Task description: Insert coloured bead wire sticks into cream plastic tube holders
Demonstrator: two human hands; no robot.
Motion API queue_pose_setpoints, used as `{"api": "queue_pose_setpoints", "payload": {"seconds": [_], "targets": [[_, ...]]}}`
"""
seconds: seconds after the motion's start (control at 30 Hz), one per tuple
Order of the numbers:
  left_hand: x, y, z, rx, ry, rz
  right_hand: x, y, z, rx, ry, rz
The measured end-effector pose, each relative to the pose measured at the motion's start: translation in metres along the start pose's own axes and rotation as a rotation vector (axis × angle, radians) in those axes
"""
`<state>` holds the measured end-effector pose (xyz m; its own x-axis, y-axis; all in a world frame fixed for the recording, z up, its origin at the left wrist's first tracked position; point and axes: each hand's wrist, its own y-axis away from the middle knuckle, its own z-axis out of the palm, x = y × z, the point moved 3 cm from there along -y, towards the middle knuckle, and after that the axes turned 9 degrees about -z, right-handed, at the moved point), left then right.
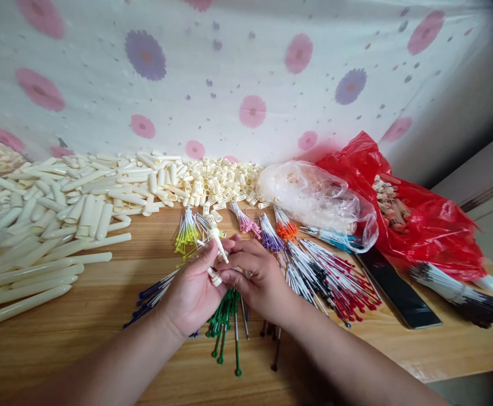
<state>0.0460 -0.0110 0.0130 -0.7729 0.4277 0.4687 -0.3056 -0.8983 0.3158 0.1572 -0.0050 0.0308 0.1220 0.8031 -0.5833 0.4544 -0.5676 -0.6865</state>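
My left hand (191, 290) and my right hand (257, 279) meet over the middle of the wooden table (81, 316). Together they pinch a small cream plastic piece (217, 239) with a thin stem, and a second cream bit (214, 276) shows between the fingers. Both hands are closed around it. Under them lie green-tipped sticks (225, 316) and blue-tipped sticks (153, 293). Just beyond the fingers is a yellow-tipped bundle (186, 232).
A heap of cream tubes (47, 220) fills the left. Small cream cage-like parts (221, 180) lie at the back. Pink, purple, orange bundles (269, 231) and red-tipped sticks (334, 276) lie right, with a clear bag (314, 197), red bag (423, 225), black slab (398, 293) and flowered cloth (229, 73).
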Motion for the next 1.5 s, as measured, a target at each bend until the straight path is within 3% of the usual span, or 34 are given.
{"api": "queue_pose_setpoints", "payload": {"seconds": [0.2, 0.37, 0.47, 0.6, 0.7, 0.93, 1.07, 1.3, 1.5], "targets": [[0.009, -0.004, -0.01, 0.095, -0.04, 0.024, -0.005, -0.002, -0.013, -0.091, -0.031, -0.048], [0.011, -0.008, -0.013, 0.054, -0.237, 0.016, -0.001, -0.004, -0.031, -0.041, -0.035, -0.035], [0.009, -0.006, -0.011, 0.078, -0.373, -0.007, 0.001, -0.005, -0.033, 0.002, -0.046, -0.071], [0.006, -0.002, -0.006, 0.026, -0.531, -0.041, 0.002, -0.005, -0.032, -0.016, -0.066, -0.062], [0.007, 0.001, -0.005, 0.012, -0.557, -0.001, 0.002, -0.005, -0.036, -0.05, -0.11, -0.052], [0.012, 0.003, -0.009, 0.012, -0.778, 0.086, 0.007, -0.003, -0.05, 0.09, -0.049, -0.008], [0.013, 0.002, -0.011, 0.026, -1.039, 0.154, 0.003, -0.005, -0.049, 0.059, -0.026, -0.098], [0.019, 0.004, -0.006, 0.018, -1.353, 0.279, 0.003, -0.004, -0.054, -0.026, -0.011, -0.078], [0.019, 0.002, -0.007, 0.018, -1.419, 0.278, 0.002, -0.004, -0.056, -0.089, 0.051, -0.081]]}}
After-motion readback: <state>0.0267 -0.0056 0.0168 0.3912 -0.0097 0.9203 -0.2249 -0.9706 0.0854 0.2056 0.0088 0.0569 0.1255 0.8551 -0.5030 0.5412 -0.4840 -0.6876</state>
